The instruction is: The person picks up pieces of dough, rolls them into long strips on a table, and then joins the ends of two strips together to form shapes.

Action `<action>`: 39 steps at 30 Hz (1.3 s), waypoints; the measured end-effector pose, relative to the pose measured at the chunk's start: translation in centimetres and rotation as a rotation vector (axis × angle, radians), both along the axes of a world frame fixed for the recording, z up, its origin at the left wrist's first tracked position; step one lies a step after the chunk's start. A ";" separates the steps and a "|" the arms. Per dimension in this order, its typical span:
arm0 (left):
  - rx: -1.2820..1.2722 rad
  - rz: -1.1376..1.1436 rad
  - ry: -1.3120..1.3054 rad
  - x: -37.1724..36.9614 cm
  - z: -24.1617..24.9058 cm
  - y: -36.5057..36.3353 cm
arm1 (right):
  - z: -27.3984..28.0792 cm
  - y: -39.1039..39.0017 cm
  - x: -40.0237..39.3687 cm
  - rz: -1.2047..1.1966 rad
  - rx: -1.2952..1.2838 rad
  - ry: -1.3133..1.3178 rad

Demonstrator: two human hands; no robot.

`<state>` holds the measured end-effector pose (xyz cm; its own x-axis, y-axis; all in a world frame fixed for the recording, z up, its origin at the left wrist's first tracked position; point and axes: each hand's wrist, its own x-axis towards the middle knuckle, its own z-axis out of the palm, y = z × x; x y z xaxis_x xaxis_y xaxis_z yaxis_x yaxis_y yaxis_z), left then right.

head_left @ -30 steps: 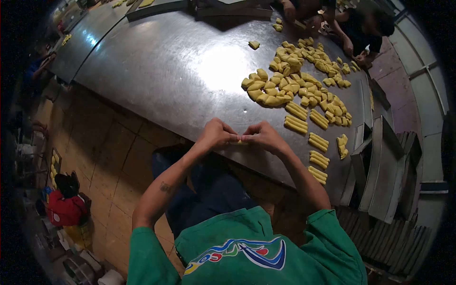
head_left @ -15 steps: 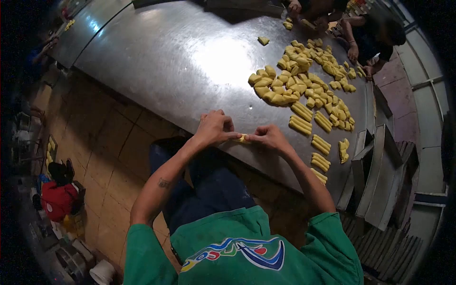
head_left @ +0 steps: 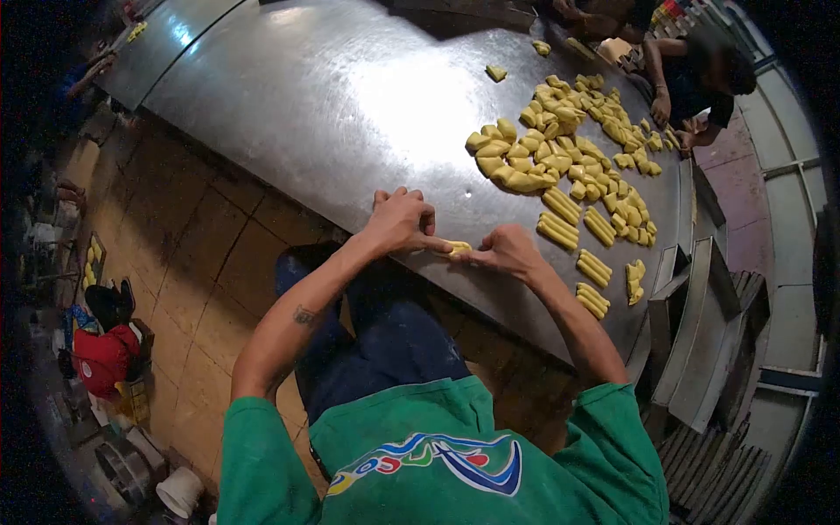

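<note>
Both of my hands meet over the near edge of a steel table (head_left: pixel 350 96). My left hand (head_left: pixel 398 220) and my right hand (head_left: pixel 507 252) pinch the two ends of one small yellow dough piece (head_left: pixel 458 248) between their fingertips. Beyond them lies a heap of yellow dough lumps (head_left: pixel 542 144). To the right of my right hand, rolled yellow dough sticks (head_left: pixel 560 219) lie in short rows of several each.
Another person (head_left: pixel 696 74) works at the table's far right corner. Stacked metal trays (head_left: pixel 709 324) stand at the right. A tiled floor lies to the left, with a red bag (head_left: pixel 101 359) and a white cup (head_left: pixel 179 492) on it.
My hands have shifted slightly right along the table edge and spread a little apart, still gripping the dough piece. The view has tilted.
</note>
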<state>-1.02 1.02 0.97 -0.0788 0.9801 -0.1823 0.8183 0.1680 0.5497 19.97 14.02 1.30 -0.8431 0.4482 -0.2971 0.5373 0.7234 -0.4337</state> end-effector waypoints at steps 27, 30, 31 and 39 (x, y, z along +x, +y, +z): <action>0.000 0.131 0.042 0.2 -0.2 0.9 | 0.4 2.7 -3.0 -0.003 0.003 -0.125; 0.012 0.165 0.163 1.2 -0.1 1.2 | 0.6 2.2 -3.5 -0.070 -0.031 -0.176; 0.007 0.157 0.157 1.4 -0.5 0.9 | 0.1 1.6 -3.0 -0.080 -0.042 -0.162; 0.103 0.058 0.020 -0.3 -0.6 0.2 | 1.0 3.3 -1.5 0.029 -0.152 -0.244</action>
<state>-1.36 1.24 0.35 -0.1382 0.9873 -0.0782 0.8198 0.1584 0.5504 18.42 17.27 2.31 -0.7503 0.3595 -0.5549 0.6190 0.6767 -0.3986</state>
